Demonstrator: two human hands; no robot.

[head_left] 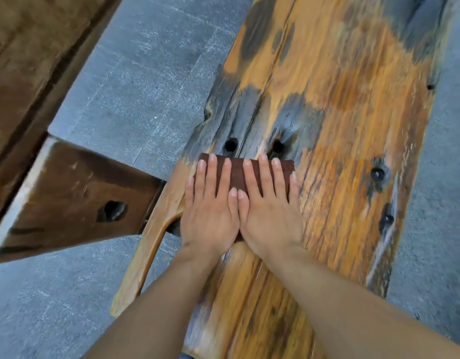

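Dark wooden beam [76,193] far left, over grey floor [135,73]. Left hand [210,213] lies flat, fingers straight, pressing the left half of a brown sandpaper sheet [236,174]. Right hand [270,216] is just beside it, thumbs touching, flat on the right half. The sandpaper sheet sits on the worn orange-grey table [340,125], just below two dark holes [231,144].

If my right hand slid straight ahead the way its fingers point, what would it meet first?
Probably the dark round hole in the bench, just beyond the sandpaper under your right hand. It sits right ahead of the fingertips, in the grey patch.
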